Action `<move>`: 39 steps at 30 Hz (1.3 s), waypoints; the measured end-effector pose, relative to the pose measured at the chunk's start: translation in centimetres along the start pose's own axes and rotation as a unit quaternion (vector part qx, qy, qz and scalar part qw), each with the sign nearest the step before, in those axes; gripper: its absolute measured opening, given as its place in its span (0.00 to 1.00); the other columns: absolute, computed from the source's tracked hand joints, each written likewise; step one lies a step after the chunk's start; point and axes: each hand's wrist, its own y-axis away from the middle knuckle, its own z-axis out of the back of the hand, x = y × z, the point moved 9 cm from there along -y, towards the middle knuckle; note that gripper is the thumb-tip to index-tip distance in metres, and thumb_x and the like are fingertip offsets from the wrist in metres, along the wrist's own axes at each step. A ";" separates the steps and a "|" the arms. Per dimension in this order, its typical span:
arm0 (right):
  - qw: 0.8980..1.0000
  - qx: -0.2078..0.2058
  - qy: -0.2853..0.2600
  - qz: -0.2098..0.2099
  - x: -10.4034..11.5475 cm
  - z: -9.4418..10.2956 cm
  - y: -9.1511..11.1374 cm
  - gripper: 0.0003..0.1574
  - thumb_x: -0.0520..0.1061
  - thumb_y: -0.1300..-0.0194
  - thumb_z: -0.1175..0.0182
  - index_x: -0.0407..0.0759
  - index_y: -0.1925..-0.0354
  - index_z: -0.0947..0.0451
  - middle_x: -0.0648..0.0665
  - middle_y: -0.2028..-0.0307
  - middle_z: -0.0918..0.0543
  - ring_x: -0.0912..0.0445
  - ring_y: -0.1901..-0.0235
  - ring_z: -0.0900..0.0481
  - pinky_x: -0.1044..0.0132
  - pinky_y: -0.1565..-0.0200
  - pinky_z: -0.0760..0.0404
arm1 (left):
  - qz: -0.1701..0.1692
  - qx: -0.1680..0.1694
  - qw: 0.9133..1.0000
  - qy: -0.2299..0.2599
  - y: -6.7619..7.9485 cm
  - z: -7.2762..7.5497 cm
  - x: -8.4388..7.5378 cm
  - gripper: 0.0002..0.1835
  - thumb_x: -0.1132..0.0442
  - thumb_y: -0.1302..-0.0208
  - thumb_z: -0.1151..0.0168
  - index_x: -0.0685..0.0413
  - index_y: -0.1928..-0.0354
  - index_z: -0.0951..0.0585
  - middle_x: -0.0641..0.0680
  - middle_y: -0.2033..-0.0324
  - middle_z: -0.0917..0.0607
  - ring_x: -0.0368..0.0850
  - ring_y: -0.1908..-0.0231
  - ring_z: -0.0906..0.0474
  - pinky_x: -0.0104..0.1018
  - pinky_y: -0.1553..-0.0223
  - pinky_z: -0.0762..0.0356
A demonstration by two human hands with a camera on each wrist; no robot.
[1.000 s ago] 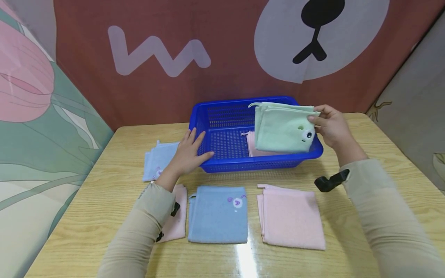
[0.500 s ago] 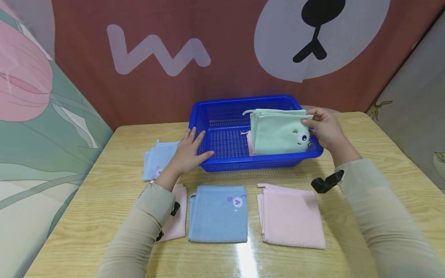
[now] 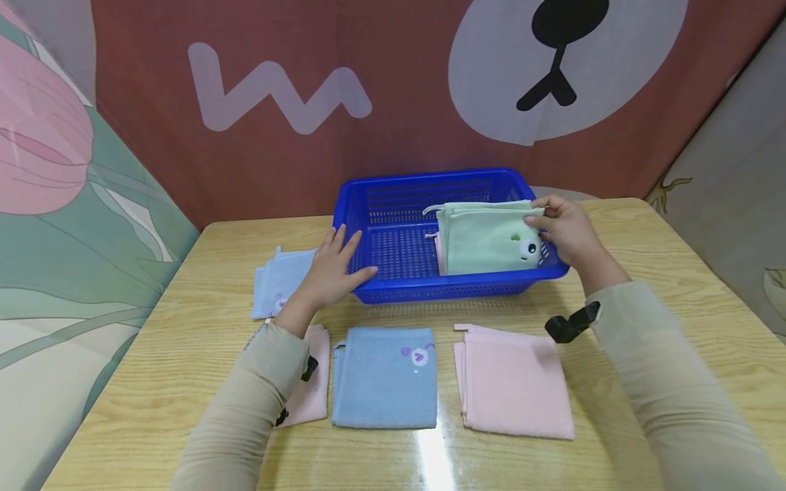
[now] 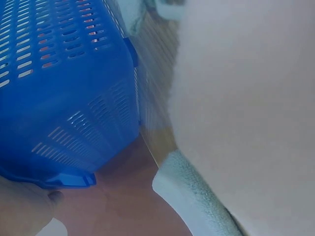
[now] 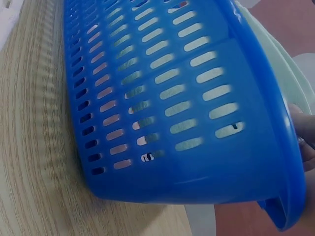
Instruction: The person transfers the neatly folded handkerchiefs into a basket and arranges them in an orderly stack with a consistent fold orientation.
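Note:
In the head view, my right hand [image 3: 568, 230] pinches the upper right corner of a folded mint-green towel [image 3: 482, 239] with an embroidered bear face. The towel is lowered inside the right half of a blue plastic basket [image 3: 402, 290], over a folded pink towel [image 3: 439, 254] that shows only at its left edge. My left hand [image 3: 331, 269] rests with spread, straight fingers at the basket's left rim. In the right wrist view, green and pink cloth show through the slots of the basket [image 5: 162, 182], and my right fingers are mostly hidden behind its rim.
On the wooden table [image 3: 381, 460] lie a folded blue towel [image 3: 383, 389] and a pink towel [image 3: 516, 389] in front of the basket. Another pink towel [image 3: 316, 382] is partly under my left forearm. A light-blue towel [image 3: 282, 276] lies left of the basket.
My right hand has moved left and down, bringing the mint-green towel lower into the basket over the pink one. The left hand has stayed in place.

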 end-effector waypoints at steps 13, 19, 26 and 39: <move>0.997 0.009 0.075 0.001 0.1 -0.7 -0.2 0.05 0.38 0.41 0.46 0.42 0.64 0.31 0.57 0.74 0.27 0.63 0.72 0.29 0.71 0.70 0.29 | -0.002 -0.005 1.000 -0.002 0.0 0.0 -0.1 0.41 0.38 0.42 0.57 0.53 0.34 0.53 0.61 0.36 0.59 0.54 0.37 0.71 0.53 0.42 0.64; 0.994 0.011 0.108 0.004 0.1 -1.1 -0.5 0.11 0.38 0.40 0.47 0.34 0.59 0.33 0.52 0.72 0.28 0.62 0.74 0.30 0.70 0.73 0.29 | -0.002 -0.008 1.000 -0.004 0.0 0.1 -0.2 0.41 0.38 0.43 0.57 0.52 0.34 0.54 0.61 0.36 0.59 0.55 0.37 0.70 0.54 0.42 0.64; 0.990 0.009 0.140 -0.012 -0.1 -1.3 -0.9 0.14 0.39 0.39 0.48 0.34 0.56 0.33 0.45 0.65 0.30 0.59 0.71 0.31 0.69 0.72 0.29 | -0.001 -0.005 1.000 -0.003 0.1 0.1 -0.1 0.41 0.37 0.43 0.57 0.52 0.34 0.54 0.60 0.35 0.61 0.54 0.37 0.71 0.54 0.42 0.64; 0.974 0.004 0.226 0.001 0.2 -2.0 -1.6 0.12 0.39 0.39 0.49 0.36 0.57 0.31 0.39 0.63 0.28 0.55 0.72 0.30 0.66 0.73 0.30 | -0.003 -0.006 1.000 -0.002 0.0 0.0 0.1 0.42 0.37 0.43 0.57 0.51 0.34 0.54 0.60 0.36 0.60 0.53 0.37 0.72 0.54 0.42 0.65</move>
